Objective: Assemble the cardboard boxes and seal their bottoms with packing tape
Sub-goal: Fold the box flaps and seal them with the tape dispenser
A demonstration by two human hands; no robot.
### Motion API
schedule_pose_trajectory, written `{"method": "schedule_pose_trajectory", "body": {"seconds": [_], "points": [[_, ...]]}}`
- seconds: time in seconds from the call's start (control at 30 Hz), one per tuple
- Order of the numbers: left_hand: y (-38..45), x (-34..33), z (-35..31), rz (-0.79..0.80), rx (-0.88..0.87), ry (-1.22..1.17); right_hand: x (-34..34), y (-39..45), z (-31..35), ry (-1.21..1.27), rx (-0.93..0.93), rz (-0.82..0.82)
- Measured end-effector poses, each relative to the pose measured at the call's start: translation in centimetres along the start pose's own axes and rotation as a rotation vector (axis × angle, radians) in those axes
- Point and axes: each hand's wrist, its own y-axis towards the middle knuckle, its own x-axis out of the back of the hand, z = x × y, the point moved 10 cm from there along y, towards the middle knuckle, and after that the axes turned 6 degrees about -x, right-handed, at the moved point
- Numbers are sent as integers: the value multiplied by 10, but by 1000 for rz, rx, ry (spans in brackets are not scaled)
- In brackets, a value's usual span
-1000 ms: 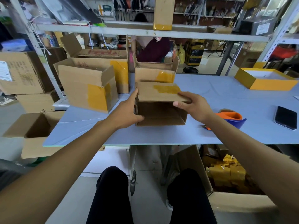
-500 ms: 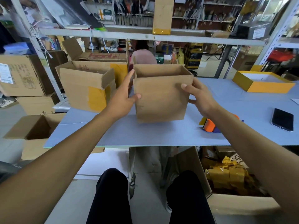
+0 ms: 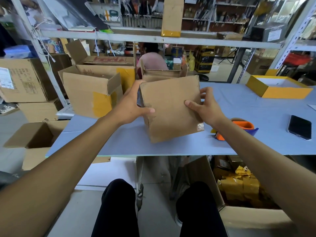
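L hand (image 3: 131, 106): thumb curled over the near face, fingers wrapped round the left edge of the cardboard box (image 3: 171, 108). R hand (image 3: 203, 106): thumb pressed on the near face, fingers round the right edge. Box sits between both hands over the table (image 3: 239, 103), tilted, top edge leaning toward 1 o'clock, long axis roughly upright. Tape dispenser (image 3: 239, 127) at 4 o'clock of box, near; phone (image 3: 299, 127) farther at 3.

A warehouse packing room. Metal shelving (image 3: 160, 38) crammed with stock stands at the far side, open cardboard boxes (image 3: 92, 93) are stacked at left, and a tape dispenser (image 3: 239, 128) lies on a blue table (image 3: 248, 106).
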Motion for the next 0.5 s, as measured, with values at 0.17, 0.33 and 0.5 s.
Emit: {"method": "schedule_pose_trajectory", "body": {"seconds": [0.17,0.33,0.5], "points": [[10,7,-27,-64,-85,203,-29,1,-11,-169,-39,141],[9,2,-44,-265,13,310,-52,-11,-15,-441,-67,174],[12,5,-57,-303,90,336,-83,-20,-11,-447,22,231]]}}
